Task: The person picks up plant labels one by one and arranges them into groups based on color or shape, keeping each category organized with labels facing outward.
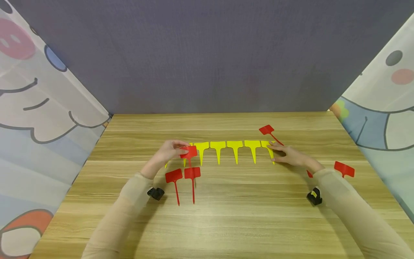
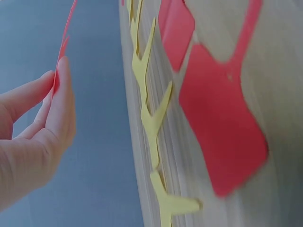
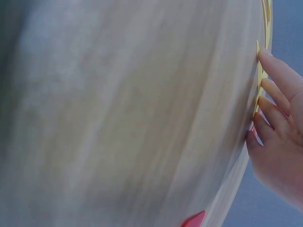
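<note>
**Left hand [image 1: 169,153] held up a red, flat, T-shaped plastic-looking tag [image 1: 192,152]**

The left hand pinched the tag's wide head between thumb and fingers, a narrow grip, up off the brown wooden table [image 1: 213,230]. The tag stuck out on the right side of that hand. Its long, thin stem pointed back toward the person. In the head view, the stem ran down to the head of the right one of two flat red tags [image 1: 192,173]. Those two lay side by side, stems pointing nearly the same way. The left hand was nearer to them; the right hand [image 1: 291,156] was well apart. Its thumb and fingers were spread, touching the end one of the yellow T-shaped tags [image 1: 234,144] without closing round it.

Counting red: one held, two side by side, one beyond the right hand [image 1: 266,130], one past the right sleeve [image 1: 344,169]. A small red bit [image 1: 309,174] showed beside that sleeve; I could not tell if it was another. Yellow made seven in a row, the leftmost mostly hidden.
</note>
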Available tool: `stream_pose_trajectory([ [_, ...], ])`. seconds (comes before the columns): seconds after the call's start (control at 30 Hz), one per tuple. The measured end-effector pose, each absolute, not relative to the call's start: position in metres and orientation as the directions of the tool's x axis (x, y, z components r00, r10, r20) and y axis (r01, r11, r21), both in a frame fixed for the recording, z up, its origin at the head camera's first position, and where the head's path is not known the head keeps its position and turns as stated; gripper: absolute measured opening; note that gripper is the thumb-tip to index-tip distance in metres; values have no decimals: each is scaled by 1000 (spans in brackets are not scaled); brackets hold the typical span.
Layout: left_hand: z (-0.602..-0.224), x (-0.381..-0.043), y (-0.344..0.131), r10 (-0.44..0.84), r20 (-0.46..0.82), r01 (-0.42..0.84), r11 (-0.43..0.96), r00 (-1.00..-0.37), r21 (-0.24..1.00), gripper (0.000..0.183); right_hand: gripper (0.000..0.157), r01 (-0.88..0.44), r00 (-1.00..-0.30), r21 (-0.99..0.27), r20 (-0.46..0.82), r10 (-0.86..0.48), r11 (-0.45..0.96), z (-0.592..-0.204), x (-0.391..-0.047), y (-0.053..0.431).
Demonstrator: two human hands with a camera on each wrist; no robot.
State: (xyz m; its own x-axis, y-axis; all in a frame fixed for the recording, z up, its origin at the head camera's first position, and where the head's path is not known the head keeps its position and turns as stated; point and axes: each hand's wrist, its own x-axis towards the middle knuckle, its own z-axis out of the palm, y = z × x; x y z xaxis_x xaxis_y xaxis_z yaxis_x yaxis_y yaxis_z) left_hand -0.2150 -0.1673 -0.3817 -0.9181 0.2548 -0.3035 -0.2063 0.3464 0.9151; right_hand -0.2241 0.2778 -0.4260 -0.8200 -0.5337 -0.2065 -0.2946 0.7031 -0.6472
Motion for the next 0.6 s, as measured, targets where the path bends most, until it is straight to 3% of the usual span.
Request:
stream_pose_trajectory([
  [0.4, -387, -212, -143, 338, -296, -164, 368, -893, 915, 29, 62, -303, -816, -649, -201, -541, 698, -427, -224, 278],
  [0.6, -390, -210, -130, 322, -351, -211, 398, -879, 893, 27, 62, -294, -816, -655, -207, -540, 696, -426, -224, 278],
])
